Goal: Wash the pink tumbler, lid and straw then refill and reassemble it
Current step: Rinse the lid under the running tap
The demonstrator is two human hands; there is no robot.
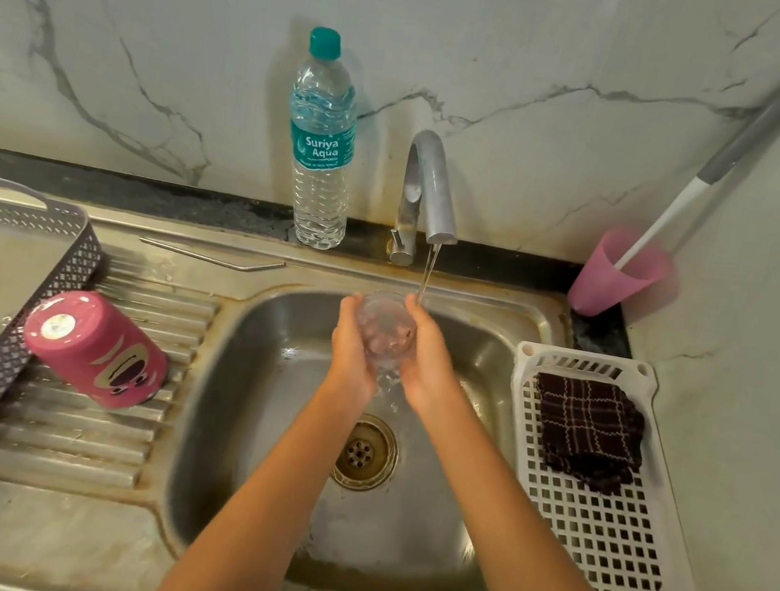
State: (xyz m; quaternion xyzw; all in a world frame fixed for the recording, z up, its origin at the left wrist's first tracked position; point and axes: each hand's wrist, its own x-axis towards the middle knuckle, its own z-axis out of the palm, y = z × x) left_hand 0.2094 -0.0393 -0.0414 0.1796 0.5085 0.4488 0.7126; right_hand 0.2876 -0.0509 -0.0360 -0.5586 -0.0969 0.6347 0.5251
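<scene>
My left hand (353, 347) and my right hand (427, 359) hold the clear round lid (383, 328) between them over the sink basin (430, 526). Water runs from the tap (432, 188) past the lid's right edge and drips off below the hands. The pink tumbler (94, 351) stands upside down, tilted, on the ribbed draining board at the left. The metal straw (212, 256) lies on the sink's back ledge. A full water bottle (322, 142) with a teal cap stands left of the tap.
A grey perforated basket (1, 362) with a pale dish in it leans on the draining board at far left. A white plastic tray (607, 531) with a dark checked cloth (587, 434) sits right of the basin. A pink cup (612, 277) holding a brush stands in the back right corner.
</scene>
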